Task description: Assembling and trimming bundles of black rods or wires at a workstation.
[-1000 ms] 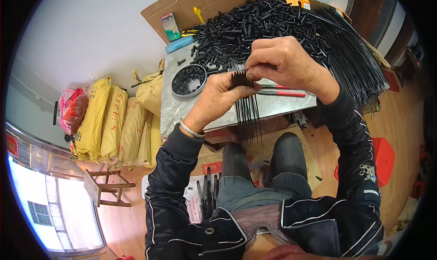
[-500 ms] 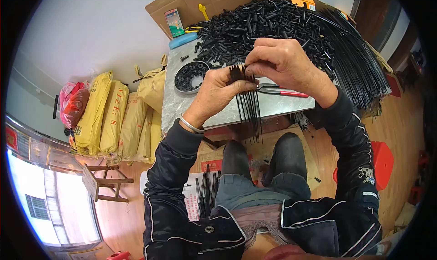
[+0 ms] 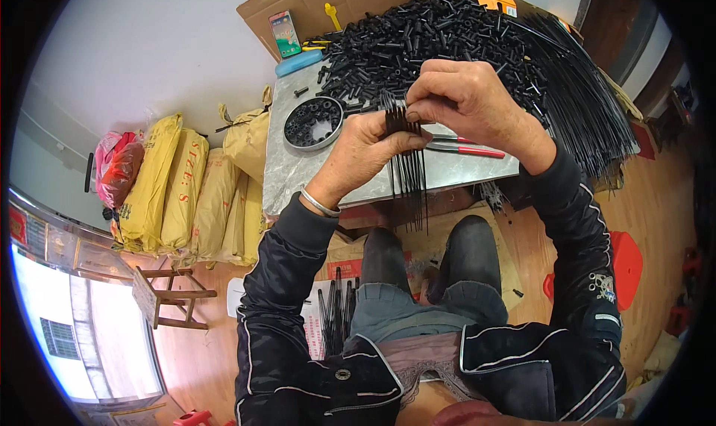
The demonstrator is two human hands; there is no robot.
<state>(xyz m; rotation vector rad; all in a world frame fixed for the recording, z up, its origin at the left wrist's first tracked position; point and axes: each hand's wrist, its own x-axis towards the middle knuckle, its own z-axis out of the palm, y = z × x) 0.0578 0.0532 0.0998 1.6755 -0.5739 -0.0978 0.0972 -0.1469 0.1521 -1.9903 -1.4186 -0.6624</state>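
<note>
My left hand (image 3: pixel 356 157) grips a bundle of thin black strips (image 3: pixel 409 187) over the table's front edge, thumb across the front. The strips' upper ends stick up above the fingers and their thin ends hang down, slightly fanned. At the bundle's upper right, my right hand (image 3: pixel 477 101) is closed in a pinch with its fingertips against the strips. Whatever lies between those fingertips is too small to make out. Just beyond the hands, pliers (image 3: pixel 477 151) with red handles lie on the grey table (image 3: pixel 287 180). Left of them stands a round bowl (image 3: pixel 297 145) of small black rings.
A large heap of short black tubular parts (image 3: pixel 440 45) covers the table's back, against cardboard (image 3: pixel 261 12). Long black rods (image 3: pixel 585 101) lie at the right. A phone (image 3: pixel 284 34) leans at the back left. Yellow sacks (image 3: pixel 186 195), a wooden stool (image 3: pixel 171 298) and a red stool (image 3: pixel 626 269) surround the table.
My left hand and the bundle have shifted slightly to the right. The bundle's upper ends now sit closer together and more upright, with my right fingertips still at them.
</note>
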